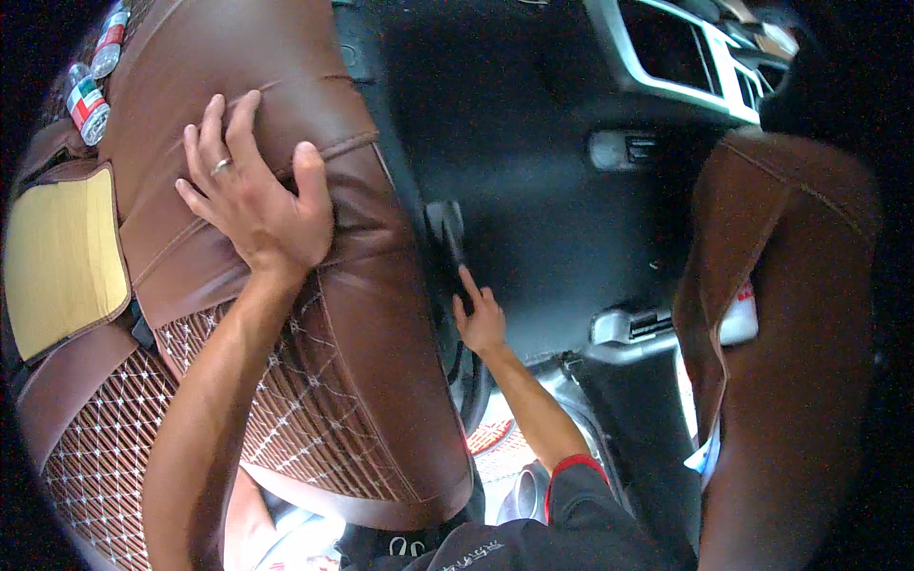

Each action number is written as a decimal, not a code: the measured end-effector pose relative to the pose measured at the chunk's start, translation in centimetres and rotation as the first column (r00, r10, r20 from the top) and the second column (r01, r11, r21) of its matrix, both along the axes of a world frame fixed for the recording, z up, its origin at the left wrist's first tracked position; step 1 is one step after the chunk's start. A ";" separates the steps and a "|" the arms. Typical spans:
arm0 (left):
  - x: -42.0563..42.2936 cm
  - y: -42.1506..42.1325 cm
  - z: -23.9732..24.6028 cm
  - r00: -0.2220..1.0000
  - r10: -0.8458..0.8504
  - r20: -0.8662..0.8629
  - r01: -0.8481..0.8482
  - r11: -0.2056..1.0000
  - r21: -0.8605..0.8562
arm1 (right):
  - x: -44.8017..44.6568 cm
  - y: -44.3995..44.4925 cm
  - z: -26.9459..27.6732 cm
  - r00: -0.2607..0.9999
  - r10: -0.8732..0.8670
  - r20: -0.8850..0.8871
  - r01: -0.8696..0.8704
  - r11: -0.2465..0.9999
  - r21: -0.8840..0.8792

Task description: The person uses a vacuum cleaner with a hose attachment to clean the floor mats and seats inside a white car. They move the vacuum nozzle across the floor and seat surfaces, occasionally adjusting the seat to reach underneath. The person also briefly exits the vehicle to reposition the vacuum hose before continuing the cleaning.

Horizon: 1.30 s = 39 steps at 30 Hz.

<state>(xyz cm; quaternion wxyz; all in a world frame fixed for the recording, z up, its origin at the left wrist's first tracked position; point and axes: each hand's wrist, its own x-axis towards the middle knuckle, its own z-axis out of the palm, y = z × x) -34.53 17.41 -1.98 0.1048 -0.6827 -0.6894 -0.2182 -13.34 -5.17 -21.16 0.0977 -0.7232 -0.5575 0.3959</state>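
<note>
My left hand [260, 189] lies on the brown leather seat cover [250, 43], fingers spread and a ring on one finger. It holds nothing. Lower down, my right hand [483, 321] is curled around a dark wand-like tool [455, 243] beside the seat's edge, its index finger stretched along it. The tool's far end looks pale and flat, much like a vacuum nozzle, though it is dim and blurred. Below this hand runs a dark hose [477, 389]; where it joins the tool is hidden. Dark vehicle floor carpet [528, 235] spreads around the tool.
Two plastic bottles [88, 103] lie at the upper left, above a tan pad [68, 264]. Another brown-covered seat [792, 342] stands at the right, a white item [740, 321] tucked by it. Metal seat rails [628, 328] and a pale frame [685, 57] border the floor.
</note>
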 end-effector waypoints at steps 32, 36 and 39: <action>0.3 -0.4 0.2 1.000 0.002 0.008 -0.002 1.000 -0.018 | 4.3 29.8 -3.1 0.988 -0.122 0.091 0.107 0.983 0.147; 0.3 -0.4 0.1 1.000 -0.009 -0.008 0.010 1.000 0.002 | 4.6 30.1 -3.1 0.983 -0.176 0.058 0.168 0.979 0.113; 0.3 -0.4 0.1 1.000 0.000 -0.029 0.001 1.000 0.007 | 5.0 20.1 -1.6 0.964 -0.240 -0.110 0.249 0.965 0.078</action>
